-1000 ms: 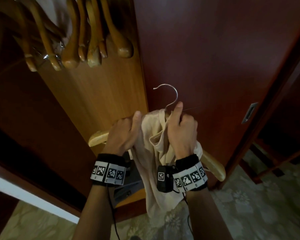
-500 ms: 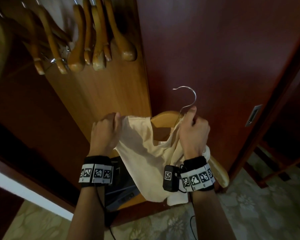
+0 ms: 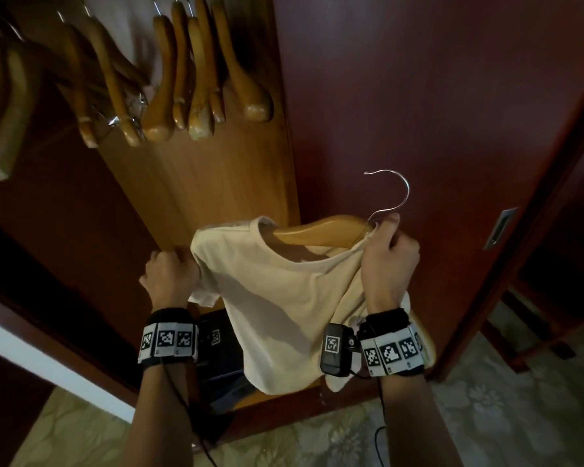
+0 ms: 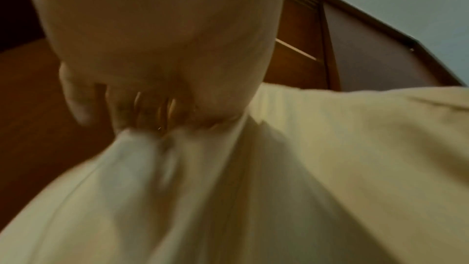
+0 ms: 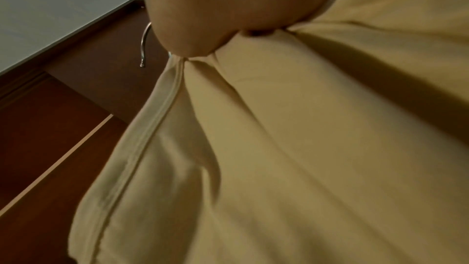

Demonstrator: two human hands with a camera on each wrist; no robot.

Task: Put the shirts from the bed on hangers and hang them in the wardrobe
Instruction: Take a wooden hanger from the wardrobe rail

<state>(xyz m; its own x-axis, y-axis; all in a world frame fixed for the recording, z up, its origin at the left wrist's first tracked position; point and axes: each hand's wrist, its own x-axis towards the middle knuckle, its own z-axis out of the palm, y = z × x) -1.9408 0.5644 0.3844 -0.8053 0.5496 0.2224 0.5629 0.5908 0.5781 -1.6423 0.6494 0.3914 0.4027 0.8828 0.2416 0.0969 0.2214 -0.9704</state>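
Observation:
A cream shirt (image 3: 284, 298) is spread over a wooden hanger (image 3: 321, 230) with a metal hook (image 3: 395, 193), held in front of the wardrobe. My left hand (image 3: 169, 267) grips the shirt's left shoulder and sleeve, bunching the cloth (image 4: 203, 158). My right hand (image 3: 385, 254) pinches the shirt's collar against the base of the hook. In the right wrist view the cream shirt (image 5: 304, 148) fills most of the picture and the hook (image 5: 146, 43) curves past the thumb. The hanger's left arm is hidden under the cloth.
Several bare wooden hangers (image 3: 182, 82) hang from the rail at the upper left inside the wardrobe. The dark red wardrobe door (image 3: 418, 96) stands right behind the shirt. A dark box (image 3: 223, 365) sits on the wardrobe's bottom shelf. Patterned carpet (image 3: 486, 416) lies below.
My left hand has pulled the shirt's shoulder out to the left along the hanger, spreading the cloth. My right hand, with the hook, has shifted right and slightly up.

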